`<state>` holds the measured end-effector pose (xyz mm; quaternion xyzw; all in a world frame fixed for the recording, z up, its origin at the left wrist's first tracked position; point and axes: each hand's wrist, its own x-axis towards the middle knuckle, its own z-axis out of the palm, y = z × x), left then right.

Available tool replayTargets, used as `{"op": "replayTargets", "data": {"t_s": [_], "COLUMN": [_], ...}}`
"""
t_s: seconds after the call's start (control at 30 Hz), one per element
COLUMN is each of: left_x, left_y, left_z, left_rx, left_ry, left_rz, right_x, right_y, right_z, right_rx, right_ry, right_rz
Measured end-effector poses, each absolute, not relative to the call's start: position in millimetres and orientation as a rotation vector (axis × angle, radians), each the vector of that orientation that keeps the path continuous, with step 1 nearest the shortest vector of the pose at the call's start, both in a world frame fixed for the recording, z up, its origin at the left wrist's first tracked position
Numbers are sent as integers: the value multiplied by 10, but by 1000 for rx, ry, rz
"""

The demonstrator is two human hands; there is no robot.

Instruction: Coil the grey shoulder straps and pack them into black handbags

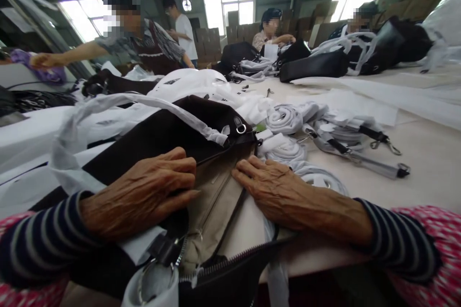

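Note:
A dark handbag [118,158] lies open on the table in front of me, showing its beige lining [211,192] and an inner zip seam. My left hand [144,192] is closed over the bag's near-left side, its fingers curled at the opening and the thumb along the lining. At the opposite edge, my right hand [277,192] grips the lining's rim with bent fingers; the fingertips are partly hidden. White wrapping covers the bag's handle [144,98], which arches above my left hand. The bag's toothed zipper [234,261] runs along the near edge.
Coiled, white-wrapped straps [284,120] with metal clips [387,144] lie right of the bag. White sheets [360,105] and more dark bags [317,62] lie farther back. Several people work around the table, one person [140,43] reaching out at the left.

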<state>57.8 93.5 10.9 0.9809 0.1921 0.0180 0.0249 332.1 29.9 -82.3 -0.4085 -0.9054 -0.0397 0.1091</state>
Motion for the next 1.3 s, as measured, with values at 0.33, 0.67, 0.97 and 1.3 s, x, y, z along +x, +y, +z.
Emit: {"op": "replayTargets", "data": {"t_s": [0.33,0.67,0.97,1.3], "left_x": [856,836,725,791], "left_y": [1155,1080,1090,1111], "left_z": [-51,-275,-256,-321], "left_rx": [3025,3281,3419,3088], "left_ry": [593,539,609,826], "left_rz": [-269,-239,-192,-6], "right_x": [3276,3225,3215,3661], "right_y": [318,373,466,410], "right_z": [-731,-769,-854,-202], "right_rx": [-1242,-1352,-1389,-1195], "right_ry": [-2637,-2596,-2540,-2142], "right_rz": [-1,-105,-156,282]}}
